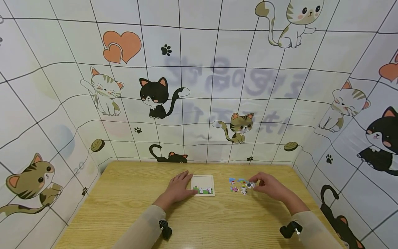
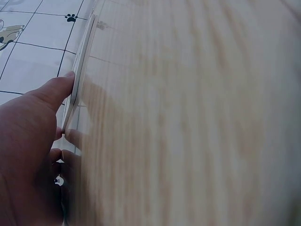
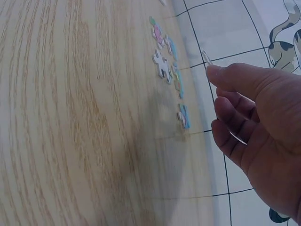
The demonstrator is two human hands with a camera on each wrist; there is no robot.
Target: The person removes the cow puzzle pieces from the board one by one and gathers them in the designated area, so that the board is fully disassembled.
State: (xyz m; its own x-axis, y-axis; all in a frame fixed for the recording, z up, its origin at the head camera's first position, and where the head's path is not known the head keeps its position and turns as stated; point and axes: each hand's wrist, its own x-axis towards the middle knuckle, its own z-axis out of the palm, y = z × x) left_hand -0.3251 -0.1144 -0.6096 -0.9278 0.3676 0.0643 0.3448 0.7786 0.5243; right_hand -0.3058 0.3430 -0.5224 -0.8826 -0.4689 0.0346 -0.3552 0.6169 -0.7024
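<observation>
A square puzzle tray [image 1: 202, 181] with a pale wooden rim lies near the middle of the table, green and white pieces filling its bottom row. My left hand [image 1: 178, 187] rests along its left side with fingers extended, the thumb on the lower left corner. In the left wrist view that thumb touches the edge of the tray [image 2: 79, 75]. To the right, my right hand [image 1: 268, 186] pinches a black-and-white puzzle piece [image 1: 250, 185] between thumb and fingers. The right wrist view shows this piece [image 3: 206, 58] edge-on, raised off the table.
Several loose puzzle pieces lie right of the tray, among them a pink one [image 1: 234, 189], a white one [image 1: 244, 191] and a blue one [image 1: 231, 180]. The wooden table [image 1: 211, 221] ends at a wall sheet [image 1: 199, 103] printed with cats.
</observation>
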